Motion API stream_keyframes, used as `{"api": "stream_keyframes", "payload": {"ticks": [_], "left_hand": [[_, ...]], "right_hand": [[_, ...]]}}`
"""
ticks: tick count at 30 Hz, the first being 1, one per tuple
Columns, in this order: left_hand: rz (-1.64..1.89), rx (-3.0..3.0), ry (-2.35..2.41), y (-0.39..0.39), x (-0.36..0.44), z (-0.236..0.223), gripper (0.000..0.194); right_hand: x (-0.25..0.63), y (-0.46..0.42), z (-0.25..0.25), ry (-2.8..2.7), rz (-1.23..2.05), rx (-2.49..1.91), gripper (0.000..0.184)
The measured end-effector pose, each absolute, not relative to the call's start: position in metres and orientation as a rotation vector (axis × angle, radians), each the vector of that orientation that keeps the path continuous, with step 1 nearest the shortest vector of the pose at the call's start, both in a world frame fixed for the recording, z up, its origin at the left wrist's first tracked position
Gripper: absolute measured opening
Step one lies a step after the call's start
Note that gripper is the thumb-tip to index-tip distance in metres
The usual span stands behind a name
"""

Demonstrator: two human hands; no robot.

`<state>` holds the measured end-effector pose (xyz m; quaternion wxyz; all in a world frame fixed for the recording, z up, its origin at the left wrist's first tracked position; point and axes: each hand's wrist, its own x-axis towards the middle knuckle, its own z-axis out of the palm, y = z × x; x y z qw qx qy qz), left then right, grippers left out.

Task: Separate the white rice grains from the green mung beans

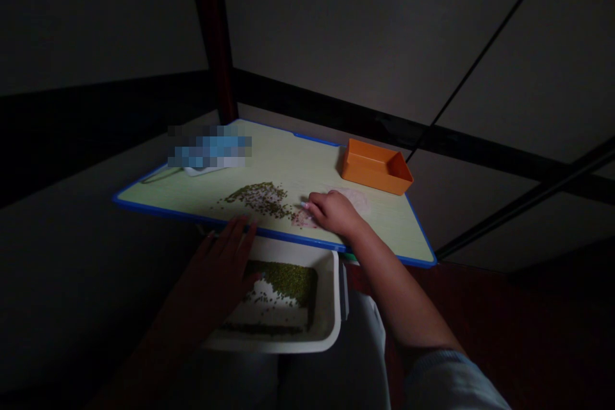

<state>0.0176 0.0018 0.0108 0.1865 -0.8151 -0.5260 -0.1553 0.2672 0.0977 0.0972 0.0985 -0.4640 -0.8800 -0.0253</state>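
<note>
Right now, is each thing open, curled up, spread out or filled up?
Left hand: opened out.
Right hand: curled up.
Green bits on the table: loosely scattered.
White tub: open on top, partly filled with green bits.
Orange box: open on top, bottom hidden.
Blue thing: too blurred to tell.

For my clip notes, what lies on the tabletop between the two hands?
Green grains and reddish bits lie between the left hand and the right hand, in the head view.

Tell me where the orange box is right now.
In the head view, the orange box sits right of centre, near the far right corner of the tabletop, beyond the right hand.
</note>
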Motion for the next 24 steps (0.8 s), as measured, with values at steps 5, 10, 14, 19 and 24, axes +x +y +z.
{"api": "stream_keyframes", "payload": {"ticks": [5, 10, 14, 19, 24], "left_hand": [[-0.459, -2.320, -1.496, 0.001, 0.017, 0.013, 0.079], [-0.429, -2.317, -1.488, 0.001, 0.017, 0.014, 0.077], [-0.415, -2.305, -1.486, 0.001, 0.017, 0.012, 0.076], [-0.425, -2.300, -1.492, 0.001, 0.016, 0.011, 0.075], [-0.436, -2.307, -1.469, -0.001, 0.017, 0.013, 0.075]], "right_hand": [[0.271, 0.098, 0.098, -2.546, 0.017, -1.381, 0.036], [0.277, 0.099, 0.098, -2.499, -0.024, -1.388, 0.032], [0.278, 0.100, 0.098, -2.534, -0.037, -1.355, 0.033], [0.278, 0.100, 0.097, -2.558, -0.013, -1.351, 0.033], [0.277, 0.099, 0.096, -2.551, 0.031, -1.290, 0.035]]}}
